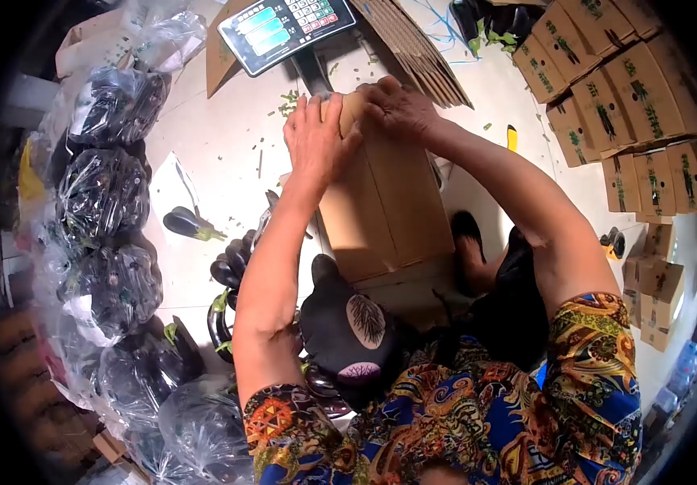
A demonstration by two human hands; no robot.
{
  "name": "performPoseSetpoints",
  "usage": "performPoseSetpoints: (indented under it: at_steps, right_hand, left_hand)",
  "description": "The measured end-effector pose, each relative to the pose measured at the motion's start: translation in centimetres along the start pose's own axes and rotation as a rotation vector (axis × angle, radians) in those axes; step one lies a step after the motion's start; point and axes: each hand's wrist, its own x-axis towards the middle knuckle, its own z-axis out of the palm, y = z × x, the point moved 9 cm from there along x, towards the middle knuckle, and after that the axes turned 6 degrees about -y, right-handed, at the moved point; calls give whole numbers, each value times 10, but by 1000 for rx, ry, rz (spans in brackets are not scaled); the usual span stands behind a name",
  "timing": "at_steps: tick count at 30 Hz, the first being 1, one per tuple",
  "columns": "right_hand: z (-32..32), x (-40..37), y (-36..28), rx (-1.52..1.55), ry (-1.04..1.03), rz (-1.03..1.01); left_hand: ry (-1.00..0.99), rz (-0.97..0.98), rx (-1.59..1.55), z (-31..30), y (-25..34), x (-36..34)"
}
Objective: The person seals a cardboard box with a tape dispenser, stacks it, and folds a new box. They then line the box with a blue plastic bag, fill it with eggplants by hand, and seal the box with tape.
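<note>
A cardboard box (389,202) lies in front of me with its long flaps toward my body. At its far end my left hand (316,137) rests on the cardboard edge, fingers bent over it. My right hand (397,107) grips the same far end beside it, fingers curled over the edge. Just beyond the hands stands a scale display (284,32) with lit readouts. Loose eggplants (235,263) lie on the floor left of the box, near my left forearm.
Plastic bags of eggplants (106,194) line the left side. Printed cartons (623,101) are stacked at the right. Flattened cardboard (409,48) leans behind the box. A single eggplant (191,223) and a yellow-handled tool (511,137) lie on the floor.
</note>
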Motion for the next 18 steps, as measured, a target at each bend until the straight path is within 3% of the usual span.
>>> performPoseSetpoints:
  at_steps: [1,5,7,9,12,14,17,18]
  right_hand:
    - [-3,-3,8,92,-51,119]
    - [-3,-5,23,133,-40,102]
    - [0,-7,21,144,79,23]
    - [-1,-9,16,90,180,-117]
    - [34,-3,20,212,226,-85]
    - [23,-12,28,297,275,-28]
    - [-4,-36,33,677,309,153]
    - [-7,-51,43,822,473,188]
  left_hand:
    - [-4,5,-16,-1,2,-2]
    - [-14,36,27,-2,-2,1]
    - [-92,4,52,-3,2,6]
    - [-43,1,68,-1,3,10]
    - [28,1,63,-2,11,8]
    - [-7,-33,78,-3,19,6]
    - [12,-13,76,-2,19,8]
    - [20,-11,59,5,22,13]
